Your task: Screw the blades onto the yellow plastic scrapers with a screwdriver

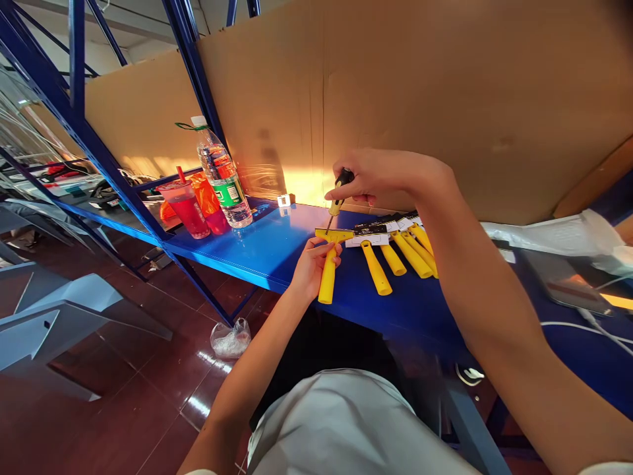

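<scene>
My left hand point(310, 269) is closed around a yellow T-shaped scraper point(327, 280), its handle pointing down toward me at the table's front edge. Above it, my right hand point(361, 177) grips a screwdriver point(336, 205) with a black and pale yellow handle. The shaft points down to the left part of the scraper's head, and its tip appears to meet it; any screw there is too small to make out. Just right of my left hand, several more yellow scrapers point(376, 269) lie in a row, their heads over black-and-white printed packaging point(366, 241).
On the blue table point(257, 254), a water bottle point(228, 188) and a red cup with a straw point(186, 211) stand at the left. A small white box point(283, 200) sits near the cardboard wall point(395, 86). A dark flat device point(568, 280) and white cable point(588, 328) lie right.
</scene>
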A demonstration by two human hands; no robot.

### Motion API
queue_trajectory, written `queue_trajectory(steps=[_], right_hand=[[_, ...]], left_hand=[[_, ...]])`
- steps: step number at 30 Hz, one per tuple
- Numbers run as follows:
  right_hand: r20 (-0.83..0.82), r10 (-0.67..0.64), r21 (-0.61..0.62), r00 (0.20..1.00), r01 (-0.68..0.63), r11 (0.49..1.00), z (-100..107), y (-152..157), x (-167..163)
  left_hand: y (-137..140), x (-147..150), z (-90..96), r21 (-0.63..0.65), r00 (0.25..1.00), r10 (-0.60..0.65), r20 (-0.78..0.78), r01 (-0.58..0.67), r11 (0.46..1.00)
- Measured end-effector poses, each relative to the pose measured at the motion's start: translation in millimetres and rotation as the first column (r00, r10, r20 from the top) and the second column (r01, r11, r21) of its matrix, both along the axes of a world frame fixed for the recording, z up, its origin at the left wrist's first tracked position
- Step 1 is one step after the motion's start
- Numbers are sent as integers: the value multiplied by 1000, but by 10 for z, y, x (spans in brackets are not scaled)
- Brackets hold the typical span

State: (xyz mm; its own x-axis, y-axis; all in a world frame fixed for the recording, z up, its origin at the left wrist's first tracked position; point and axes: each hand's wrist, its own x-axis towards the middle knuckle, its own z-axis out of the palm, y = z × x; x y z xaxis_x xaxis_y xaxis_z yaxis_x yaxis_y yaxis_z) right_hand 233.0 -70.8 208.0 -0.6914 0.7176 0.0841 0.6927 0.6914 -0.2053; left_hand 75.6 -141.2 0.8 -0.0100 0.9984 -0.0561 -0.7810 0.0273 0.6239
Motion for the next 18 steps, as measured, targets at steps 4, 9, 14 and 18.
queue_trajectory(steps=[4, 9, 14, 18], right_hand=[[-13, 15, 21, 1000, -15, 1000, -14, 24, 0], [-45, 4, 11, 999, -4, 1000, -15, 46, 20], [-18, -28, 35, 999, 29, 999, 9, -13, 17], [-6, -34, 39, 999, 34, 999, 32, -64, 14]], left_hand=[[15, -11, -17, 11, 1000, -13, 9, 13, 1000], [17, -16, -24, 24, 1000, -20, -4, 20, 1000], [12, -4, -19, 20, 1000, -4, -24, 4, 1000], [15, -2, -24, 29, 999, 10, -30, -10, 1000]])
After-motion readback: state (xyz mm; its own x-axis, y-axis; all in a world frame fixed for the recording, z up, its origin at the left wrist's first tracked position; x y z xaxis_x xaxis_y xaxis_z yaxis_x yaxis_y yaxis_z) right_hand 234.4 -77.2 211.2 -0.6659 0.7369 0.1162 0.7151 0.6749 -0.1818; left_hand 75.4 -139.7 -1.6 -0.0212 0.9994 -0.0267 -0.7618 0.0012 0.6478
